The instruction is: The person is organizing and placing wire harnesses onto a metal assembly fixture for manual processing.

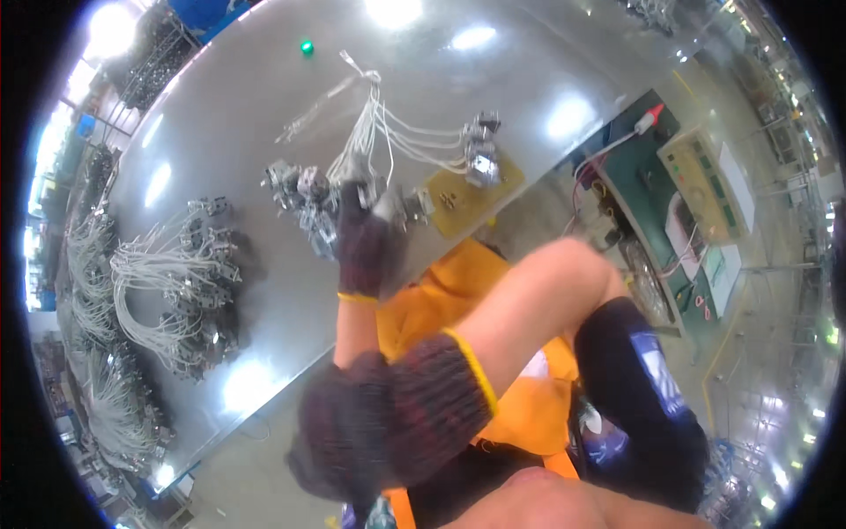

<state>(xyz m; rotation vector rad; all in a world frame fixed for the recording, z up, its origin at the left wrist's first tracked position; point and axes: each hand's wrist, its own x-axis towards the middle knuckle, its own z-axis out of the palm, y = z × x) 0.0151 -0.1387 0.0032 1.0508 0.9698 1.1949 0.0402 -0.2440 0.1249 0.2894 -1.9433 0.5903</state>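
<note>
The white wire bundle (359, 141) was laid on the tabletop (238, 115) just ahead of the left hand (370, 238), the nearer one, its long axis pointed away from the fingers toward the tied far end. The left hand was stretched forward at the metal connectors (317, 212); the right hand (388, 423) was folded back, overlapping the left forearm (354, 333). Both hands' fingers were blurred, so closure could not be told.

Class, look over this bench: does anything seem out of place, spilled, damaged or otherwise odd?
Nothing is plainly spilled or damaged. One mild oddity: a small bright green spot shows alone on the grey metal table, apart from the spread white cables; whether it is an object or a light is unclear.
</note>
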